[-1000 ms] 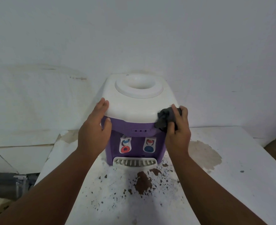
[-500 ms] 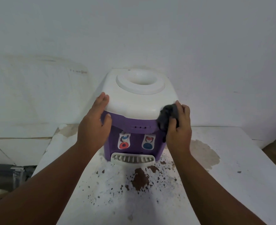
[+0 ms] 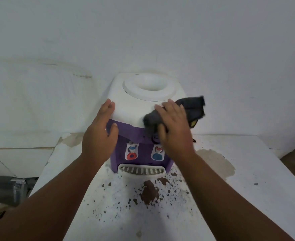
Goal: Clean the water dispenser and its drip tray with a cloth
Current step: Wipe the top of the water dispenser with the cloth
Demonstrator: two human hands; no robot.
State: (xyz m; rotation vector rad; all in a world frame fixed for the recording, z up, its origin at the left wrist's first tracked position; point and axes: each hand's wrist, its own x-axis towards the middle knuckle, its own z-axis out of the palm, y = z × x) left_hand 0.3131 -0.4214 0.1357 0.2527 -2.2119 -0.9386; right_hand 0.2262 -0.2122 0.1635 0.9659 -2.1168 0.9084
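A small water dispenser [image 3: 132, 112] with a white top and purple body stands on a white table [image 3: 251, 180] against the wall. Its white slotted drip tray [image 3: 142, 170] sits at the bottom front, under a red tap [image 3: 131, 155] and a blue tap [image 3: 157, 156]. My left hand [image 3: 99, 136] rests on the dispenser's front left corner, fingers straight on the white top and thumb on the purple front. My right hand [image 3: 176, 129] holds a dark grey cloth [image 3: 193, 108] against the top's front right edge; the cloth bunches under the palm and trails off to the right.
The tabletop in front of the tray is flecked with brown chipped patches [image 3: 149, 192], and a larger tan stain [image 3: 216, 162] lies to the right. A round bottle socket [image 3: 148, 87] is sunk into the dispenser top. The white wall stands close behind. The table's left edge drops to the floor.
My right hand has swept the cloth from the dispenser's right side up onto the front of the white top. My left hand stays on the left corner.
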